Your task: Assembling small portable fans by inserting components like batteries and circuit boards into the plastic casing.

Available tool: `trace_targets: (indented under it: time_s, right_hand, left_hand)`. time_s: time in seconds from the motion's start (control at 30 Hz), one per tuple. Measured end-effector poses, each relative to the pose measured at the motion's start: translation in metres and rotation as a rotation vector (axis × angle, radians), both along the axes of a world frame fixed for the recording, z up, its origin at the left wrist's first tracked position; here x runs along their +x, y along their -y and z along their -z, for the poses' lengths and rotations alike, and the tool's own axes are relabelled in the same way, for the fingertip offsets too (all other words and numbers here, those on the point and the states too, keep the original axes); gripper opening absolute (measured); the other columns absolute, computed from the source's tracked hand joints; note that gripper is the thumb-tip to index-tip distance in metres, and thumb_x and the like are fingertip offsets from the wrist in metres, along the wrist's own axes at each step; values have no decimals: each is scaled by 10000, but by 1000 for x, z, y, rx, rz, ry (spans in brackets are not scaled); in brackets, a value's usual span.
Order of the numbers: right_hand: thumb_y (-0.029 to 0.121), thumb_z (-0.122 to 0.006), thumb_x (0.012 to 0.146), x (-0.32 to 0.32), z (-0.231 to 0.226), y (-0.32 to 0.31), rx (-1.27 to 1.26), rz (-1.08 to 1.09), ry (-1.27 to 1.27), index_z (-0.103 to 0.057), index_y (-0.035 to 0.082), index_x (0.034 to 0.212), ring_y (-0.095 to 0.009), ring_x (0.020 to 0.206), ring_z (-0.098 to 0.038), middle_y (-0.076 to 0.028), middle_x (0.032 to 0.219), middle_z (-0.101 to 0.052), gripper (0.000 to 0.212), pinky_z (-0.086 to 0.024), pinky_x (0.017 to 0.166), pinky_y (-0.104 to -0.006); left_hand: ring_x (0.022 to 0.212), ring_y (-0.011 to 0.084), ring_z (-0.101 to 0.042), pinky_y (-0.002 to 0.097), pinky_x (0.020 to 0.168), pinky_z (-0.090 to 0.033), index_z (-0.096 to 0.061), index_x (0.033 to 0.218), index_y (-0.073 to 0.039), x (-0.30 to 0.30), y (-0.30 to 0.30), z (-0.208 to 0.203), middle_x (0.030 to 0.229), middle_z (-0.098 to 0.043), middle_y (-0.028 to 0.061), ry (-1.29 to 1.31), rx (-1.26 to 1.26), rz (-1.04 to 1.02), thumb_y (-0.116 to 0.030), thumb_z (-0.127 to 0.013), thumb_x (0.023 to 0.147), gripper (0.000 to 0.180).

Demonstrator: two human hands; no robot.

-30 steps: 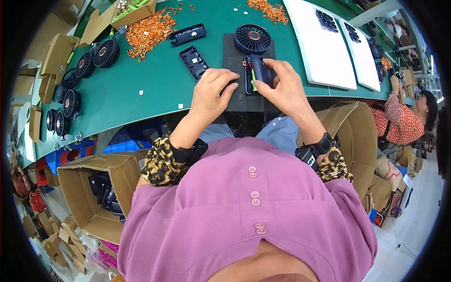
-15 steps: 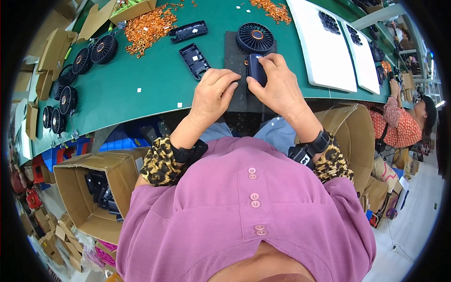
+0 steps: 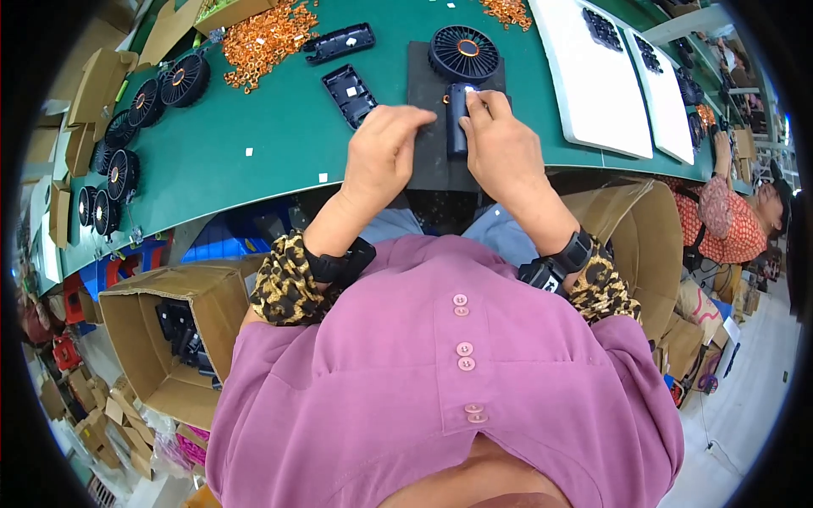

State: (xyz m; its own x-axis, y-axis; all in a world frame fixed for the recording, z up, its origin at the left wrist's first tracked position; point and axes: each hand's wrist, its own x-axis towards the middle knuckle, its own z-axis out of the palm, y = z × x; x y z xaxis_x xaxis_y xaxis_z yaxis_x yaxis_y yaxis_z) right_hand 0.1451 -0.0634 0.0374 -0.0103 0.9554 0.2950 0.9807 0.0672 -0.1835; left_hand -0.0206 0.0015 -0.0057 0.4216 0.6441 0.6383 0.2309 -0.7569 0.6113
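A handheld fan lies on a dark mat, its round black grille facing up with an orange ring at the centre. My right hand is closed on the fan's dark blue handle, fingertips beside a small white patch at its upper end. A little orange loop sticks out from the handle's left side. Left of the handle and apart from it is my left hand, fingers bunched; whatever they may hold is hidden. Just beyond that hand lies an open black handle shell.
Another black shell lies farther back, near a heap of orange loops. Several fans line the table's left side. White foam boards lie at right. Cardboard boxes flank me; a co-worker sits at far right.
My left hand has drawn slightly up and away from the handle. My right hand's fingers have shifted along the handle, its thumb no longer across the front; the handle looks turned narrower.
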Motion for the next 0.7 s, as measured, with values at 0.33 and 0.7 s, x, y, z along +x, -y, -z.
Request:
trace_targets:
  time_s: [0.33,0.7]
  right_hand:
    - [260,-570,847,5,23,-86,363,-151,-4,-571,73,1166,-347,1159,-459,-123,1195,-557,370,-367,963,-504]
    - [337,-568,874,19,25,-99,389,-83,-239,-528,94,1287,-344,1162,-472,-144,1209,-575,481,-387,962,-476]
  left_hand:
    - [1275,327,-428,484,1045,-307,-582,1223,-130,66,-56,-42,1220,-591,106,-125,235,231,-367,-542,897,405]
    - [1419,403,-160,584,1107,-161,-394,1419,-137,33,-30,-40,1497,-272,183,-281,237,264,-680,-637,701,933]
